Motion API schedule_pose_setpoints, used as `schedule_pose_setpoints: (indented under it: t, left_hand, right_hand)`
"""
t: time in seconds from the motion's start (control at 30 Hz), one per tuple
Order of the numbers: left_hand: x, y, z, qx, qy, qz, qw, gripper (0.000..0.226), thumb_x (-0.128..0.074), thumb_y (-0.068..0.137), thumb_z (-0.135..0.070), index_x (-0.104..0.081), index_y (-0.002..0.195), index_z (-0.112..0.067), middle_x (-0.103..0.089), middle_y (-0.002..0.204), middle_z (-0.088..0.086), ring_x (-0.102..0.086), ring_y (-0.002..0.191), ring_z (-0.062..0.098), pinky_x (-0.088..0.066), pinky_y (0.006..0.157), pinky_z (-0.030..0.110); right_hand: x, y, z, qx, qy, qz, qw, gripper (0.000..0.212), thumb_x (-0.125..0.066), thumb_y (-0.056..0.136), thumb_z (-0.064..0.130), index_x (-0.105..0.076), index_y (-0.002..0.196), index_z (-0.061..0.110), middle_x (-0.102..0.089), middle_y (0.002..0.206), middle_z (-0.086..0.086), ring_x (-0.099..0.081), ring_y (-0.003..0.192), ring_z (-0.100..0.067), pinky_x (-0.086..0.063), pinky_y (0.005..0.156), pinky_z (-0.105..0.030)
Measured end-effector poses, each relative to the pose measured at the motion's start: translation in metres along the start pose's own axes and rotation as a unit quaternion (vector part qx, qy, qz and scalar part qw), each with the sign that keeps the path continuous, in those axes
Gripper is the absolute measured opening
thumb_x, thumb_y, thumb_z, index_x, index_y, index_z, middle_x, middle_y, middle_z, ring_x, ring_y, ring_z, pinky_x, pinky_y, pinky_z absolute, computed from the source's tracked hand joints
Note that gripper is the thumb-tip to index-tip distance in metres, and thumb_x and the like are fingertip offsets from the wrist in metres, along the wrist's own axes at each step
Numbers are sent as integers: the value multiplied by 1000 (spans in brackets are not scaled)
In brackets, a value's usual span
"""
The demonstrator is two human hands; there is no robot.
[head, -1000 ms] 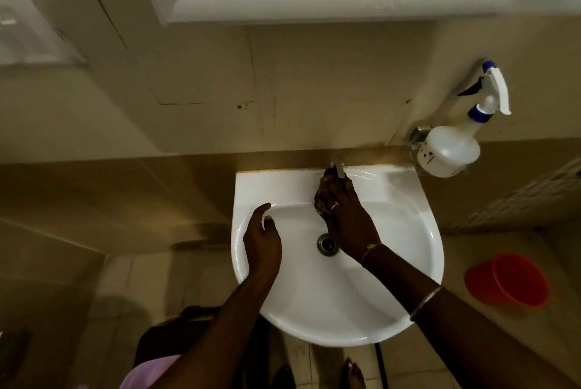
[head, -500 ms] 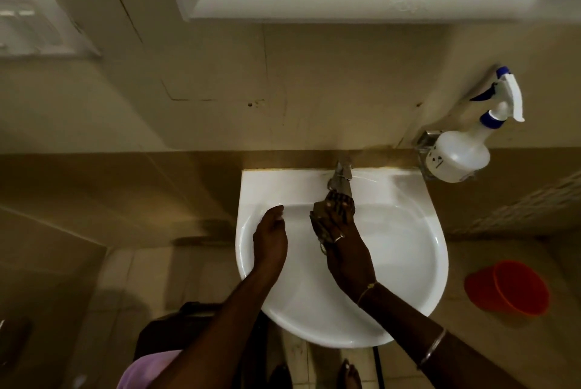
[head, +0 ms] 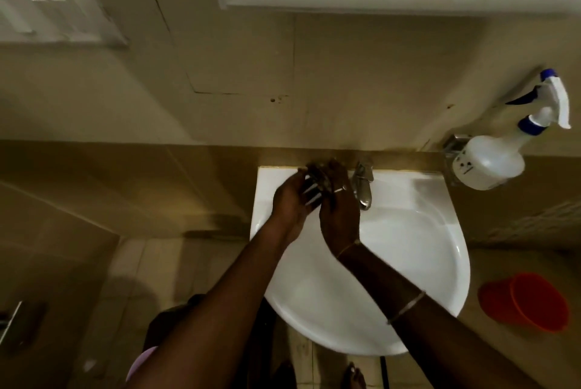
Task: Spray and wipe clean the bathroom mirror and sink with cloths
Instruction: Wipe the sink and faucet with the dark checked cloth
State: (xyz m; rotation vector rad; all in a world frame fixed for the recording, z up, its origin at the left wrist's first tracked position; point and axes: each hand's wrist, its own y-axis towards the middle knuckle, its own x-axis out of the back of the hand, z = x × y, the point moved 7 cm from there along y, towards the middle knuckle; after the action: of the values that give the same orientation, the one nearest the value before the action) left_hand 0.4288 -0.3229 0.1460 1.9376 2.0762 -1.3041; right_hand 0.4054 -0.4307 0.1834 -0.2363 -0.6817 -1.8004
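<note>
While the spray bottle (head: 490, 165) sits in a wall holder (head: 452, 145) beside the sink (head: 408, 247), left hand (head: 290, 203) and right hand (head: 338, 212) meet over its rear corner by the tap (head: 363, 187), seemingly so drips land inside, any grip too blurred to tell.

From my end the sink (head: 408, 250) reads as smooth, glossy white ceramic, catching the light. At its back edge the tap (head: 363, 192) is polished metal. Right of the sink, the spray bottle (head: 487, 165) is milky, matt plastic (blue collar, plastic too), and the red bucket (head: 528, 303) is smooth plastic. Above the sink, the wall (head: 345, 74) looks matt and scuffed.
</note>
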Motion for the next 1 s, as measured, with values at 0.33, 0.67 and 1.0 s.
schedule_pose_setpoints:
  t: [0.33,0.67,1.0]
  left_hand:
    - [102,18,-27,-116,167,-223,953,22,-56,94,-5,-70,105,-18,-69,119,16,-63,94,19,-48,74,22]
    - [133,-11,-24,-190,217,-255,923,25,-52,98,-11,-72,111,-19,-71,107,-5,-65,97,10,-50,76,20]
    - [160,-42,4,-145,191,-275,931,25,-52,97,-11,-73,107,-22,-72,108,0,-67,98,16,-53,82,27]
  right_hand:
    - [-77,-3,-96,44,-362,219,905,69,-33,105,53,-8,164,27,-4,172,-11,1,158,-36,-9,126,-60]
    - [-148,-30,-29,7,-262,239,935,68,-22,101,56,-8,162,30,-3,171,-18,6,156,-42,7,123,-63]
    - [-154,-130,-6,-50,-88,350,931,71,-42,95,30,-24,162,21,18,169,-7,20,155,-39,-13,126,-57]
